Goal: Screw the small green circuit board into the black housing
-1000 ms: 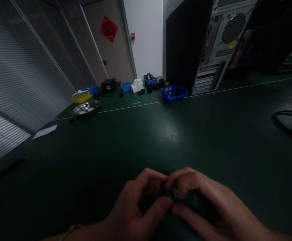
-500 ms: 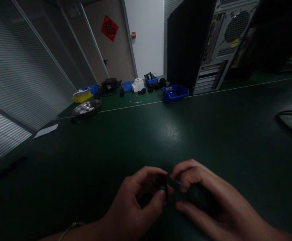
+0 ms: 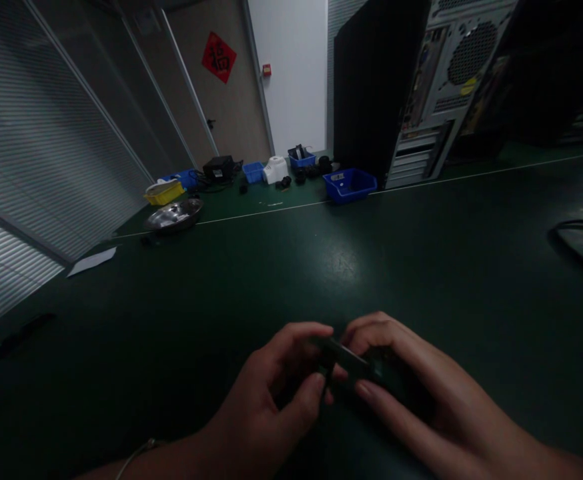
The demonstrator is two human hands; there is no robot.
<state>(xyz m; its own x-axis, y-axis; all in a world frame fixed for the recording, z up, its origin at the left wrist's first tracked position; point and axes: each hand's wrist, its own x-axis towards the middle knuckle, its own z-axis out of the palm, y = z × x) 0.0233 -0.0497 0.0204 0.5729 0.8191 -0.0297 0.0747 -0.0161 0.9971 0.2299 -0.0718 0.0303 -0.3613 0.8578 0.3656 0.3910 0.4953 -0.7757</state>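
Low in the picture, my left hand pinches a small dark piece between thumb and fingers; its kind is too dim to tell. My right hand is curled around a dark, slim object with a thin pale edge, and its inner end lies hidden in the palm. The outer end of this slim object reaches over to the fingertips of my left hand, by the small piece. Whether the two things touch, I cannot tell. Both hands are just above the dark green table.
At the back stand a blue bin, a computer tower, a white plastic housing and a yellow basket. A shiny metal dish lies left of them. Black cable loops at the right; a dark slender item lies at left.
The slim object in my right hand has swung up and left, its tip now at my left fingertips. My left fingers have risen slightly, and the small piece has tilted.
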